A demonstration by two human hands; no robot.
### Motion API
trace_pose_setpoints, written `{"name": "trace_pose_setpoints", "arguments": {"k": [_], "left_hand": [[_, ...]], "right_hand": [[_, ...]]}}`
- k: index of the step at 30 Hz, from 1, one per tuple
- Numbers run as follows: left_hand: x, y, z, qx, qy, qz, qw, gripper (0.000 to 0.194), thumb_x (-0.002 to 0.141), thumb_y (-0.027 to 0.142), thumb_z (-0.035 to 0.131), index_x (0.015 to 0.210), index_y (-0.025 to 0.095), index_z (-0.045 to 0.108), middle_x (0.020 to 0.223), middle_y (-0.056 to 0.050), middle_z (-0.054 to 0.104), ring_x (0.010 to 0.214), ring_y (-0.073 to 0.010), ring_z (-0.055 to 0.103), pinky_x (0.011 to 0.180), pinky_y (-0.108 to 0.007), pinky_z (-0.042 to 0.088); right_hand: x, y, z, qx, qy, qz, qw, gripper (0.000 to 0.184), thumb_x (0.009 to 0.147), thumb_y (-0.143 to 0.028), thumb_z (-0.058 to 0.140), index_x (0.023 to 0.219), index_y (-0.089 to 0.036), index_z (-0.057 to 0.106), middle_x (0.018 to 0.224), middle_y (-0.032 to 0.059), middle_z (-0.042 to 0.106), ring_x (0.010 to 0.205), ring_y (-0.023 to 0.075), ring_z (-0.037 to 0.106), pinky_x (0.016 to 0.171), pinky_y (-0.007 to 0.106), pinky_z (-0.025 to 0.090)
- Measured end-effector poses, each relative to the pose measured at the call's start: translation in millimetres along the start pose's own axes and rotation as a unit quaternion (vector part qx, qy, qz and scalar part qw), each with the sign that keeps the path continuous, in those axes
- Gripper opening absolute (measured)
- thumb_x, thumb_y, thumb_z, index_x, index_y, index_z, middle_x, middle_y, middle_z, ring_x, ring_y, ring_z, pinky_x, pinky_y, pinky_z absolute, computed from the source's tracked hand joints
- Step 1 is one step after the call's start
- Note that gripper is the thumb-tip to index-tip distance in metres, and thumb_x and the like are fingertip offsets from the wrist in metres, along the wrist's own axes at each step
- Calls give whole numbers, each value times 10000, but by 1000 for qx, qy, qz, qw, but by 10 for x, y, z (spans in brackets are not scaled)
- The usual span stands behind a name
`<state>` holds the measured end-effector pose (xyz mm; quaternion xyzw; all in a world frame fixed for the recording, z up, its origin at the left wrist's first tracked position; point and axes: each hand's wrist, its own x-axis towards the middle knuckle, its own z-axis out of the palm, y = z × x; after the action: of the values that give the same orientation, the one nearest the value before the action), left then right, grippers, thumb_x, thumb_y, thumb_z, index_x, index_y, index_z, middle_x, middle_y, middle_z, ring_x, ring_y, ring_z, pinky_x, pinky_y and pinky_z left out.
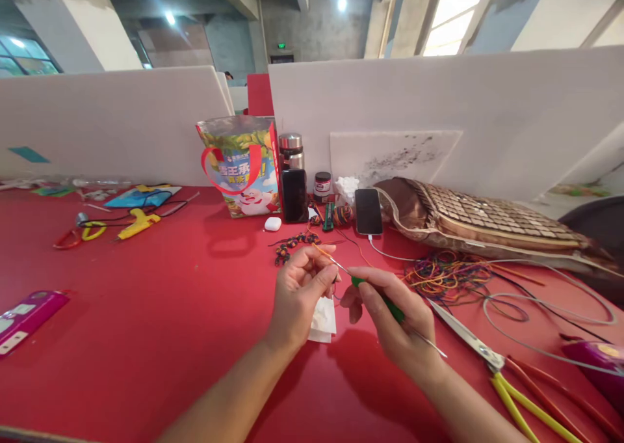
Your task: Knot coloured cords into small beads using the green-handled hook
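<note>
My right hand is closed around a crochet hook with a green handle; its thin metal shaft points up and left. The hook's tip meets my left hand, where thumb and fingers pinch together on orange yarn. What else sits between those fingertips is too small to make out. Just beyond my left hand lies a dark multicoloured crocheted strip. Under both hands is a folded white paper on the red table.
Right of my hands lie a tangle of multicoloured yarn and large scissors. Farther back stand a gift bag, two phones, including one on a cable, and a jar. A yellow glue gun lies left.
</note>
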<state>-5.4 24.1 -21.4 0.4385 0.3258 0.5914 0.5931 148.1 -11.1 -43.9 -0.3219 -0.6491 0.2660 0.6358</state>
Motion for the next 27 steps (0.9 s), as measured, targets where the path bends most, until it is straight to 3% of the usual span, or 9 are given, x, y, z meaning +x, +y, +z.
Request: {"name": "trace_pose_setpoints", "arguments": {"k": [4,8,16,21,27], "left_hand": [[-14,13,30,-42,3,-26,999,300,743,251,926,1012,195,803,810,16,630,677,-98,607,607,-205,481],[-23,54,49,-66,-14,-34,997,335,725,209,911,1053,211,841,777,27,616,616,-66,528,576,-185,442],[-47,61,57,-80,-24,-42,996,317,729,210,938,1035,242,860,798,26,632,632,-61,566,587,-173,464],[-69,5,50,-58,-40,-10,997,188,859,344,895,1010,238,859,712,7,666,604,-77,581,574,-177,475],[-66,-89,15,11,-7,32,999,135,949,387,827,1004,269,863,686,24,674,555,-61,566,541,-166,461]], "right_hand": [[5,16,-55,-30,-23,-18,999,308,1042,-108,628,1279,-263,750,871,10,826,695,124,792,675,220,664],[34,-46,-65,36,-11,19,999,306,1073,-116,592,1256,-285,769,909,5,851,757,126,828,749,225,688],[56,-97,-22,140,26,85,986,233,1098,-217,600,1167,-268,817,899,34,860,673,149,811,674,265,697],[41,-96,-31,33,33,32,998,250,1043,-120,643,1169,-264,803,812,-15,806,644,95,752,648,188,647],[20,-77,-23,-61,2,-35,998,284,1026,-72,618,1210,-233,761,826,-19,788,663,83,733,659,164,622]]}}
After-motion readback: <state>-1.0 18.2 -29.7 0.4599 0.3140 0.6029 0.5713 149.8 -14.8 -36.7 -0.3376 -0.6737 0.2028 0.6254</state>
